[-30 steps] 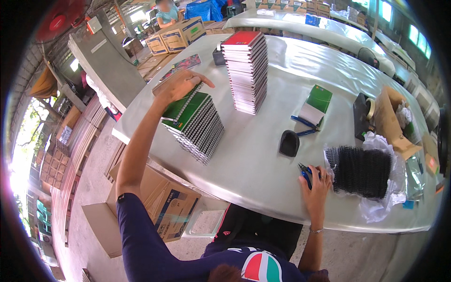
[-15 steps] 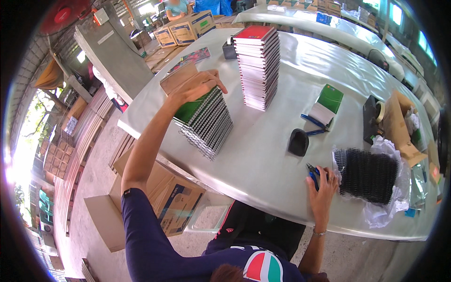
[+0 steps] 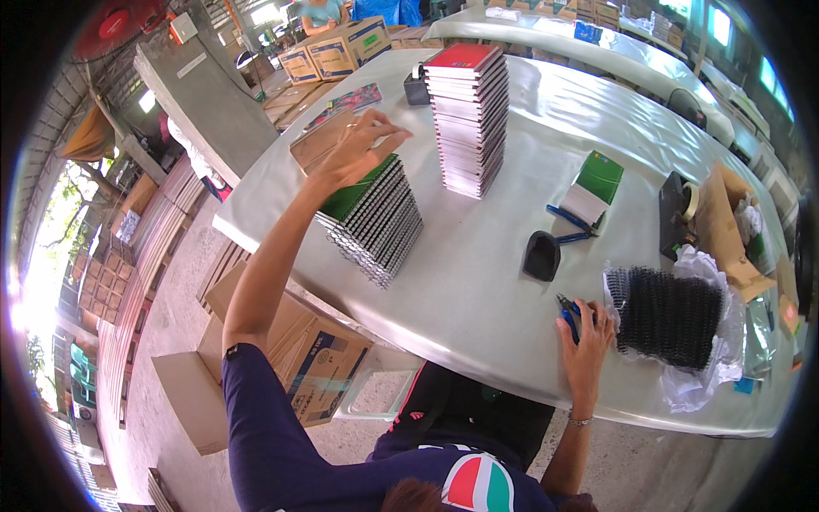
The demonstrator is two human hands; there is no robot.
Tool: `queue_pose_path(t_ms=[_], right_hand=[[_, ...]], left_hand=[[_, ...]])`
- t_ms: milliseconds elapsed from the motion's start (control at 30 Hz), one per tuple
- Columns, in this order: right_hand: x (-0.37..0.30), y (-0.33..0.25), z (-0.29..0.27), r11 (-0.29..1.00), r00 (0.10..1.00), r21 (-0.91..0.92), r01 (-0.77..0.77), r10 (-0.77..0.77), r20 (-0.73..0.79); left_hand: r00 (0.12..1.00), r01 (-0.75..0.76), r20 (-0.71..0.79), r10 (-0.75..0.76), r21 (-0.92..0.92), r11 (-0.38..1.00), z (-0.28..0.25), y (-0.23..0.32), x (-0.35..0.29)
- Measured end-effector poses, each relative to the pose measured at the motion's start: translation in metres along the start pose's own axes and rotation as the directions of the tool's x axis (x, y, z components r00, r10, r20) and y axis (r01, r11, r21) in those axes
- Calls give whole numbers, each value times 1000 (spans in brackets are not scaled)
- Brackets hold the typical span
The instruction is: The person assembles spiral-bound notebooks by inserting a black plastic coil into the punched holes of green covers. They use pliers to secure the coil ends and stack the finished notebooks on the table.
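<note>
My left hand [image 3: 358, 154] hovers over a stack of green-covered spiral notebooks [image 3: 382, 224], its fingers stretched out and holding nothing. Bare wire coils stick out along the stack's near side. On the table at the right, my right hand [image 3: 589, 346] rests closed around blue-handled pliers [image 3: 566, 314], jaws pointing away from me. Just right of that hand lies a bundle of black spiral coils [image 3: 670, 316] on crumpled clear plastic. Farther off rises a tall stack of red-topped notebooks [image 3: 467, 124].
A small green-topped stack [image 3: 597, 188] has a second pair of blue-handled pliers [image 3: 572, 224] beside it. Nearer me sits a black cup-like holder [image 3: 542, 256]. An opened carton [image 3: 725, 226] and a black tape dispenser [image 3: 674, 213] stand at right. Below the table's left edge is a cardboard box [image 3: 316, 371].
My left hand has lifted slightly off the green notebooks, and its fingers have straightened. My right hand and its pliers stay where they were.
</note>
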State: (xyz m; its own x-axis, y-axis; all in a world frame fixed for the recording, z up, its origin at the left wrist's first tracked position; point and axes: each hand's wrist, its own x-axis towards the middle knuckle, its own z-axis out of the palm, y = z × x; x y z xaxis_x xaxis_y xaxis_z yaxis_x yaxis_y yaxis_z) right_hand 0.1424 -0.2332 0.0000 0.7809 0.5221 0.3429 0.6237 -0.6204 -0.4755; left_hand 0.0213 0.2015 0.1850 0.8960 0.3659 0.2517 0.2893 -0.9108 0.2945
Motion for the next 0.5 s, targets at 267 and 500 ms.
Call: queue_pose_path(t_ms=[267,500], right_hand=[[-1,2,2,1000,1000,15,15,-15,-15],[0,2,2,999,1000,-23,24,-24,-3]], left_hand=[[948,194,206,-241,223,955,-2,-2,-22],[945,226,192,-265,206,952,1,4,-21]])
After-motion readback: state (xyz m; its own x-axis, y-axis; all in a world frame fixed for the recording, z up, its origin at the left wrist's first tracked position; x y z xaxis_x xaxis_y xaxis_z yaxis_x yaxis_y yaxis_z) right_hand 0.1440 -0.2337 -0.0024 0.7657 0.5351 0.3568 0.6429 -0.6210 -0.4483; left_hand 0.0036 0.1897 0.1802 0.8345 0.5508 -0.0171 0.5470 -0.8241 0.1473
